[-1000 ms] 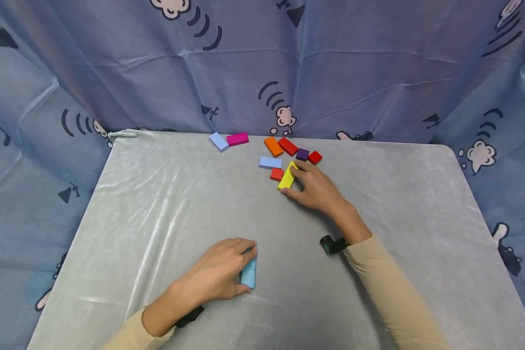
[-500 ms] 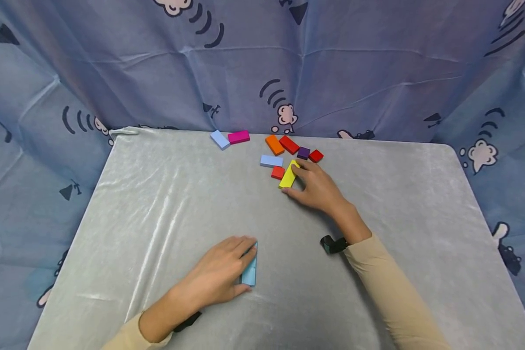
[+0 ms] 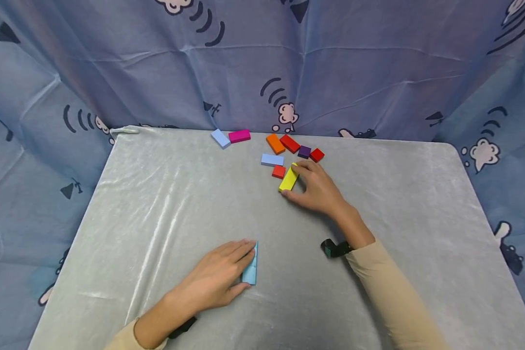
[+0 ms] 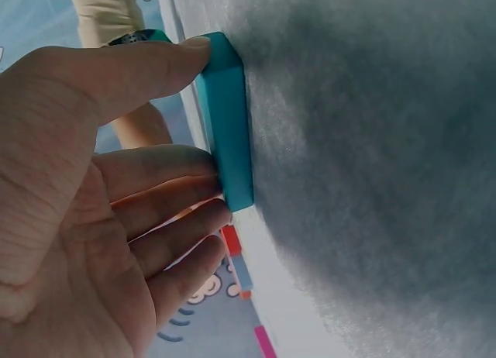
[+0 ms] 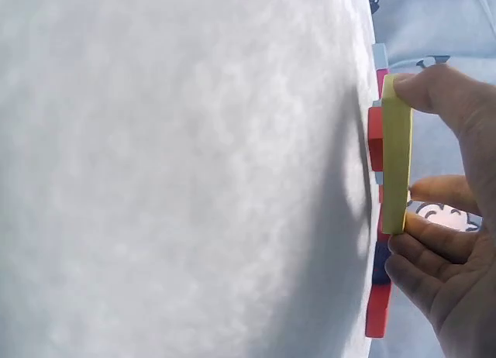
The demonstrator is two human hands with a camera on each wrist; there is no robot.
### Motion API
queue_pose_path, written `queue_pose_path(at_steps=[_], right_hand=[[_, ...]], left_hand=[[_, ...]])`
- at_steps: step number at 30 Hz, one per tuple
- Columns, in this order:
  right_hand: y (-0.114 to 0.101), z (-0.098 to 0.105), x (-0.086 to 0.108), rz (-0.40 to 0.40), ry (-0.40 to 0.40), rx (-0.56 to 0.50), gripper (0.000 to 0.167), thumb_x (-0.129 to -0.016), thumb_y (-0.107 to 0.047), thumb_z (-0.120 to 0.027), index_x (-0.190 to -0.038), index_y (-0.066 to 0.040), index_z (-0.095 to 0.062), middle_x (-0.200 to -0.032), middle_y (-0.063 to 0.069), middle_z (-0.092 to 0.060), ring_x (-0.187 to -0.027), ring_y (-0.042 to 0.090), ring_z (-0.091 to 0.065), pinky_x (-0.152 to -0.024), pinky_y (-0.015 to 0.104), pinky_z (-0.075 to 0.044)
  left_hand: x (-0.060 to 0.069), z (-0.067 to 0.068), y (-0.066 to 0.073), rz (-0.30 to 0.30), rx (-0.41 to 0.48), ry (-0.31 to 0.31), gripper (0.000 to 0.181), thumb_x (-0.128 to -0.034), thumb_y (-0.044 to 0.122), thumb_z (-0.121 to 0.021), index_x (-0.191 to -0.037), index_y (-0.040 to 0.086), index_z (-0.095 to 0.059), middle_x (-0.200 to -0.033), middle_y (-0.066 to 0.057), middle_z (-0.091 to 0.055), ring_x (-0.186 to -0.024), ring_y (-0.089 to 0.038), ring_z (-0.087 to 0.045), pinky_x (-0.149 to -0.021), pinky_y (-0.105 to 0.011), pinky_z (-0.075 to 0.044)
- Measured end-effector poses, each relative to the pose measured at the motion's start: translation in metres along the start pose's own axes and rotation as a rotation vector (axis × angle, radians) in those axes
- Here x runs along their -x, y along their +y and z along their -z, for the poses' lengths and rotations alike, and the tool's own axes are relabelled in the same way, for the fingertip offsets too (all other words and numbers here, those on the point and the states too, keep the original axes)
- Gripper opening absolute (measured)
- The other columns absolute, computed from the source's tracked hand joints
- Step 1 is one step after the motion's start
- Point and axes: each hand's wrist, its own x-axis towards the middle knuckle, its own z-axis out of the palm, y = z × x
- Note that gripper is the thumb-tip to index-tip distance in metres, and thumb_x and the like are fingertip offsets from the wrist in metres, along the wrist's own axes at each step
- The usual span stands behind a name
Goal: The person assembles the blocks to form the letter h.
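Note:
Near the front of the table, my left hand holds a light-blue block by its ends. In the left wrist view that block shows teal, with the thumb on one end and fingertips at the other. Farther back, my right hand grips a yellow block lengthwise between thumb and fingers. The right wrist view shows the yellow block upright in the picture, thumb at its top end. A small red block lies just left of the yellow one.
Behind the yellow block lie a pale-blue block, an orange block, a red block, a purple block and another red block. A pale-blue block and a magenta block touch at the back edge. A patterned curtain hangs behind.
The yellow block has shifted slightly toward the front, opening a small gap to the purple block. My left hand still holds the light-blue block, its wrist slightly lower and farther left.

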Motion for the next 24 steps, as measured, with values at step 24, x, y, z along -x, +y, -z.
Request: queue_pose_path(at_steps=[24], right_hand=[[-0.05,-0.016,0.033,0.14,-0.036,-0.106,0.071,-0.085,-0.039,-0.087,-0.143,-0.003,-0.066,-0.151,0.015,-0.06,-0.14,0.036,-0.057,-0.117,0.055,-0.053]], left_hand=[[-0.003,0.003,-0.001,-0.013,-0.001,-0.025,0.066,-0.0899,0.041,-0.084,-0.14,0.001,-0.068,-0.149,-0.011,-0.065,-0.14,-0.024,-0.062,-0.121,-0.037,-0.051]])
